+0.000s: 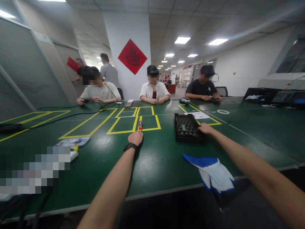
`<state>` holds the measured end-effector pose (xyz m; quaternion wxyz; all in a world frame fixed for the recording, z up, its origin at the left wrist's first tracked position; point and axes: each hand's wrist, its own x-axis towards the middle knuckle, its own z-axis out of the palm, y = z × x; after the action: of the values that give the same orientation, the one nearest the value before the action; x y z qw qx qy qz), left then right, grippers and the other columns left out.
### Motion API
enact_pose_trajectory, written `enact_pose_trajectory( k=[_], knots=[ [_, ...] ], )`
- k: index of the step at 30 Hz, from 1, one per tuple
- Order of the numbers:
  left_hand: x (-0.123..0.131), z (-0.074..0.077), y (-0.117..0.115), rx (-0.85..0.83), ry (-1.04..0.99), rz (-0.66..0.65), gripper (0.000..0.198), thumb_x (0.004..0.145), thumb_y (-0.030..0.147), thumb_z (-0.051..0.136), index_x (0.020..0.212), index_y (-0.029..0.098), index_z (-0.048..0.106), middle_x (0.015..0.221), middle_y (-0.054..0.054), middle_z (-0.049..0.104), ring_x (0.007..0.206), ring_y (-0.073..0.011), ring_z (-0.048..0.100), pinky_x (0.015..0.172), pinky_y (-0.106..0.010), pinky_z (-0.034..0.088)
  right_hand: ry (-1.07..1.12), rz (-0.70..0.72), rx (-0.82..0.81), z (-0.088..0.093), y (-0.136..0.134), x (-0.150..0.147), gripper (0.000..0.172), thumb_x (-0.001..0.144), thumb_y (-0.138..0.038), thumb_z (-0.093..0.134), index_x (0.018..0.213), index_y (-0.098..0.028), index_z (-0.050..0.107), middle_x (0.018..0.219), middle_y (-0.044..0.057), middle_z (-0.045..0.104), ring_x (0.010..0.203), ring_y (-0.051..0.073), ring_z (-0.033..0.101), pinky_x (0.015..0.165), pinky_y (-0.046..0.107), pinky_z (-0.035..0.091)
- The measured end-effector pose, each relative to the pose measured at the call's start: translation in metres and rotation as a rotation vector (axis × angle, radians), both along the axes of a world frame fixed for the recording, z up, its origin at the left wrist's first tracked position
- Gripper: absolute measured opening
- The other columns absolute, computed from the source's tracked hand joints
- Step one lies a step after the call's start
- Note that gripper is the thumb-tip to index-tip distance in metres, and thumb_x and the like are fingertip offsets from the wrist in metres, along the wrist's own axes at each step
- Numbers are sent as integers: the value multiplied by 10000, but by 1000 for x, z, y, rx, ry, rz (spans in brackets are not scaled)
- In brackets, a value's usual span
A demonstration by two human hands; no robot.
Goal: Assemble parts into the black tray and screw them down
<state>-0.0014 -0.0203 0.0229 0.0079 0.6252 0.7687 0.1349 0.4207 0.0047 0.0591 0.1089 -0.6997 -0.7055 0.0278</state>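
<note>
My left hand, with a dark watch on its wrist, is closed near the middle of the green table. A screwdriver with a red and clear handle juts out past its fingers, handle pointing away from me. My right hand grips the right edge of a black plastic tray with rows of pockets. Inside the tray lies a small green piece, too small to name. Closer to me, a blue and white work glove hangs partly over the table's front edge.
Yellow tape outlines mark the green table. A white sheet and a white ring lie beyond the tray. Black cables cross the left side. Several people sit opposite; a blurred pale object is at left.
</note>
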Motion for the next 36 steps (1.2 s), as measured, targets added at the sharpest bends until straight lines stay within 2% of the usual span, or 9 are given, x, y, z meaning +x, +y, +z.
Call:
enact_pose_trajectory(
  k=[5,9,15,19,22,27,31,33,36],
  knots=[
    [-7,0,0,22,-63,9,436,877,341,234,968,131,604,1021,-179,648,932,-264,621,723,-318,462,105,146,-12,-16,27,-103,285,781,-237,448,772,-70,679,873,154,670,818,214,589,670,240,377],
    [-10,-4,6,45,-135,41,420,895,359,219,1007,138,558,1011,-176,649,922,-252,625,707,-306,452,186,220,-5,-32,27,-145,309,806,-274,419,765,-98,669,840,132,675,769,205,597,637,247,369],
    [1,-7,16,155,-237,-15,391,919,333,190,941,147,533,977,-142,646,904,-216,614,706,-278,426,307,267,58,-41,9,-149,302,839,-343,403,936,-169,630,1001,79,655,886,205,577,706,253,383],
    [15,1,9,286,-227,-118,389,932,350,163,970,161,500,887,-106,642,835,-192,608,690,-266,405,420,251,209,-28,-9,-155,365,830,-418,420,1091,-193,540,936,81,624,881,212,551,772,301,385],
    [25,12,-4,362,-157,-278,393,931,403,167,1005,179,481,839,-70,627,775,-178,595,677,-257,389,547,355,323,-13,-26,-169,384,804,-482,445,1081,-228,525,915,54,588,880,197,521,808,312,380],
    [39,36,-29,357,63,-540,402,918,446,213,987,189,515,820,-68,618,808,-185,562,734,-264,371,1170,492,207,-1,-46,-192,391,754,-504,501,1086,-298,501,709,-41,526,582,100,465,574,243,378],
    [46,48,-40,350,122,-702,422,918,441,204,963,185,536,836,-71,618,824,-180,551,815,-286,352,1590,523,144,-2,-49,-196,247,762,-466,503,827,-241,582,556,-46,442,438,68,340,434,234,268],
    [44,46,-38,362,61,-703,422,911,457,221,953,183,539,835,-65,617,819,-179,553,812,-289,357,1658,505,154,-4,-48,-195,229,760,-420,514,688,-210,568,503,-39,397,424,67,311,419,233,247],
    [34,29,-24,448,-107,-470,424,909,443,219,1009,170,527,929,-84,614,885,-189,550,800,-296,377,1669,456,179,-7,-47,-194,196,724,-344,548,600,-193,534,491,-32,401,419,64,301,400,224,228]
  ],
)
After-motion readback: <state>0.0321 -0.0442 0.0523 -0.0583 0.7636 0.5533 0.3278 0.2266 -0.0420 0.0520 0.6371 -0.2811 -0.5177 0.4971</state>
